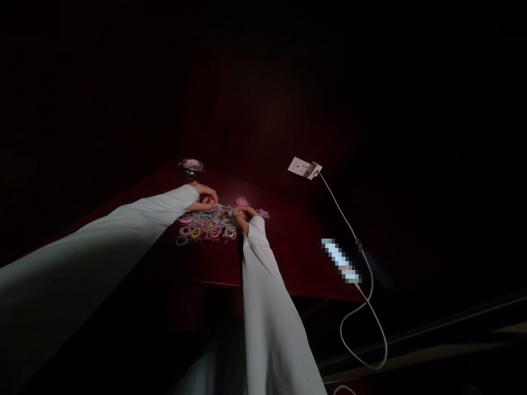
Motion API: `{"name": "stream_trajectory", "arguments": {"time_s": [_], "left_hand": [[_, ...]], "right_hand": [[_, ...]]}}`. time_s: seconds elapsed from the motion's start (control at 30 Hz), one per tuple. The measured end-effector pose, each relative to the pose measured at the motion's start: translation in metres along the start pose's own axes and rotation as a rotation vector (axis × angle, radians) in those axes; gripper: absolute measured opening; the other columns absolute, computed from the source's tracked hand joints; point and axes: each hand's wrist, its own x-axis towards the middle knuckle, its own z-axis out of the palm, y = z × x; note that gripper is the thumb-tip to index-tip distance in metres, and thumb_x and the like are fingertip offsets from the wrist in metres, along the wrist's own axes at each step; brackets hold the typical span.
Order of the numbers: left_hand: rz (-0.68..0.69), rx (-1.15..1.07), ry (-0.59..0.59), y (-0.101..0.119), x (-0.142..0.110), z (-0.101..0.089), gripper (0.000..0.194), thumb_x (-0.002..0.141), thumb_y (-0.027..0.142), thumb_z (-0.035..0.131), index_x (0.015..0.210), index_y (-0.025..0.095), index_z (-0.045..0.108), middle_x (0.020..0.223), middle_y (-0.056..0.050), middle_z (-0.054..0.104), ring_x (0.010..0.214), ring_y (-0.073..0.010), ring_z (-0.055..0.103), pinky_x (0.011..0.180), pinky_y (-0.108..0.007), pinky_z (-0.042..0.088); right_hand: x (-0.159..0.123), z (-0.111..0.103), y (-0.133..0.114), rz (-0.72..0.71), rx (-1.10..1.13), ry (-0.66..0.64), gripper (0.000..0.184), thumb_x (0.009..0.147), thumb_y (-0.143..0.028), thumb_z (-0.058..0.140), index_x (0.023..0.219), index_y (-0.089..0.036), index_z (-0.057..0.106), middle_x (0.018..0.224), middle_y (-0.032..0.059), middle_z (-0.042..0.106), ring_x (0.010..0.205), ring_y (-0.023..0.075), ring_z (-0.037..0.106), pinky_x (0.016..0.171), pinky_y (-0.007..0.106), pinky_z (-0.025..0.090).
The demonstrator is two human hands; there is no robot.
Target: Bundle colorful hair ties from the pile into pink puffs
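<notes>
A loose heap of pastel hair ties (213,226) in pink, yellow, green, blue and lilac lies on the dark red table. My left hand (206,197) is over the far left side of the heap, its thumb and fingers closed in a pinch. Facing it from the right, my right hand (247,214) is also pinched, at the heap's right edge. Pale hair ties (226,208) stretch between the fingertips of both hands; single ones are hard to separate in the dim light. Beyond my right hand sit a pink bundle (241,202) and a purple bundle (263,213).
A round clear container (192,166) stands behind my left hand. On the wall, a white socket (300,167) holds a charger (314,170). Its white cable (343,215) loops down past the right table edge to a bright blurred phone (341,260).
</notes>
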Motion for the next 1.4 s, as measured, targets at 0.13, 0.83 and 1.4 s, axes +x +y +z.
{"name": "stream_trajectory", "arguments": {"time_s": [0.13,0.83,1.4], "left_hand": [[-0.027,-0.015,0.045,0.006,-0.002,0.001,0.030,0.091,0.043,0.065,0.095,0.017,0.080,0.078,-0.002,0.073,0.066,-0.0107,0.057,0.062,-0.021,0.037],[0.107,-0.007,-0.137,0.005,-0.005,0.007,0.041,0.090,0.059,0.072,0.104,0.021,0.081,0.097,-0.005,0.074,0.072,-0.0131,0.056,0.072,-0.023,0.047],[0.024,-0.094,-0.027,0.002,-0.002,0.006,0.025,0.087,0.037,0.071,0.099,0.016,0.078,0.081,-0.003,0.074,0.066,-0.0121,0.059,0.064,-0.023,0.040]], "right_hand": [[0.005,-0.004,-0.001,0.043,-0.025,0.013,0.037,0.073,-0.047,0.089,0.094,-0.018,0.082,0.080,0.0035,0.072,0.068,0.0125,0.061,0.063,0.024,0.056],[-0.017,-0.001,-0.017,-0.165,-0.404,-0.233,0.031,0.087,-0.052,0.083,0.102,-0.025,0.087,0.109,0.0052,0.080,0.101,0.0214,0.074,0.097,0.033,0.058],[-0.011,0.009,-0.011,-0.015,0.020,-0.030,0.041,0.076,-0.051,0.086,0.099,-0.017,0.084,0.086,0.0058,0.077,0.065,0.0115,0.057,0.066,0.026,0.056]]}}
